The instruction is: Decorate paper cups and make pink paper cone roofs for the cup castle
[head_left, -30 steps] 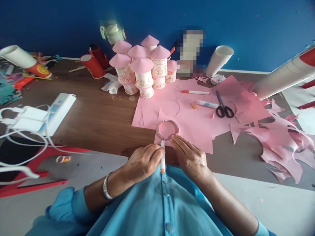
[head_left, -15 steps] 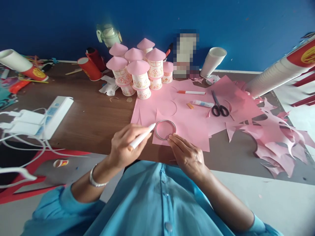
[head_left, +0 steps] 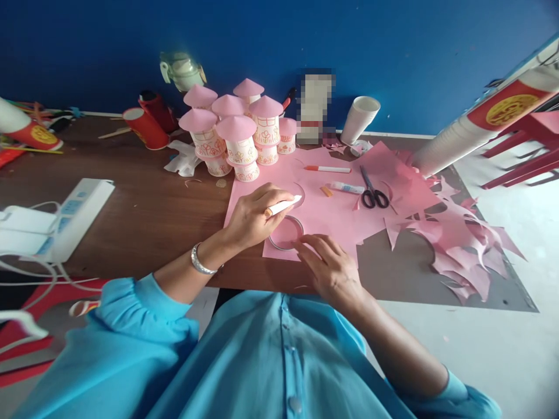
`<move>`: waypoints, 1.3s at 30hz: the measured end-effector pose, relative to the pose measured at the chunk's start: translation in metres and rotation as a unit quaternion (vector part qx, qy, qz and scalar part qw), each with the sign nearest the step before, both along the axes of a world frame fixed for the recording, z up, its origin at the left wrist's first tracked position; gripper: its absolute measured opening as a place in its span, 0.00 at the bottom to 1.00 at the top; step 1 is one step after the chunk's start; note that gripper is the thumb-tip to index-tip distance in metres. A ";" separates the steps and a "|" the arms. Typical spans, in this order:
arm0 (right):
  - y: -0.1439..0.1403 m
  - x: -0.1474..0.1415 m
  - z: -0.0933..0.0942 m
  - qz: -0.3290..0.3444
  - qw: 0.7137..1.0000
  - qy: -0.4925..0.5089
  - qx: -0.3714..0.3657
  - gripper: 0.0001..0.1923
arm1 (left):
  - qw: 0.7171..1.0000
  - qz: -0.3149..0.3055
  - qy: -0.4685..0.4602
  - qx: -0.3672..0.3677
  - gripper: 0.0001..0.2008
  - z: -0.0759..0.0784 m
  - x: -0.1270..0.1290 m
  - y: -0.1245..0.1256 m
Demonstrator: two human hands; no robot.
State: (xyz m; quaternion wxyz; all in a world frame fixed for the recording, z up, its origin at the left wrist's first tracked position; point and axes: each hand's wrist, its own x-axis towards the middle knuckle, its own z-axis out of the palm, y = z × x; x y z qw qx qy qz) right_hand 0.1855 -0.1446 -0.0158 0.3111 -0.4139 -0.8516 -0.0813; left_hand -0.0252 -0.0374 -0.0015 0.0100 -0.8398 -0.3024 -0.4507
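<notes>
Since the earlier frame, my left hand [head_left: 252,216], gripping the pen [head_left: 283,206], reaches the ring [head_left: 286,233] at frame centre; right hand [head_left: 332,269], open-fingered, should press it flat on the pink paper [head_left: 332,218].

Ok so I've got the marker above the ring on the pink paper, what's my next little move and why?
Probably lower the marker tip to the pink paper at the ring's far edge: the left hand holds it just above, and the right hand's fingertips already press the near rim.

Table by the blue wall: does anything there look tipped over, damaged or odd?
Yes. A red cup and a white cup lie on their sides near the wall, and ragged pink paper scraps spread off the table's right edge.
</notes>
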 end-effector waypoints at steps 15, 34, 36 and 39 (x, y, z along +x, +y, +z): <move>0.091 -0.008 0.022 0.132 0.880 0.329 -0.316 0.30 | 0.955 0.044 0.139 0.258 0.04 0.021 0.005 0.038; 0.142 0.045 0.006 0.013 0.762 0.618 -0.195 0.20 | 0.951 -0.088 0.233 -0.185 0.14 0.002 0.043 0.077; 0.145 0.048 0.004 -0.011 0.770 0.612 -0.180 0.21 | 0.933 -0.108 0.267 -0.218 0.17 0.001 0.058 0.084; 0.148 0.051 0.002 -0.048 0.786 0.591 -0.176 0.20 | 0.924 -0.088 0.288 -0.237 0.16 -0.003 0.079 0.095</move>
